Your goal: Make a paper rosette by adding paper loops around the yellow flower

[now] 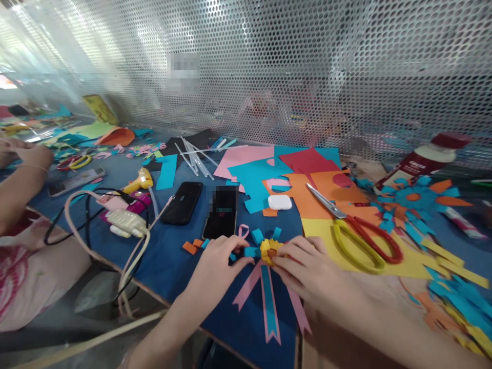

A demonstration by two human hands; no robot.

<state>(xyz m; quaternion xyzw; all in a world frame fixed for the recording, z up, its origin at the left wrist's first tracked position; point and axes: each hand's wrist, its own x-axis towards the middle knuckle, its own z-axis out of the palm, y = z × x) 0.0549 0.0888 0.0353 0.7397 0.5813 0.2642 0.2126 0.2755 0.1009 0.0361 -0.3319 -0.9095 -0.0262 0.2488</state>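
A paper rosette with a small yellow paper flower at its middle lies at the table's front edge. Pink and blue ribbon tails with notched ends hang down from it. My right hand is closed on the right side of the flower, its fingers covering part of it. My left hand pinches a blue paper strip on the rosette's left side; the fingertips are partly hidden. More blue paper tabs stick up behind the flower, near a pink paper loop.
Large scissors lie on yellow and orange paper to the right. Two black phones, a white earbud case, a yellow glue gun and tangled cables are leftward. A tilted bottle and blue-orange paper flower stand right. Another person's arm is at left.
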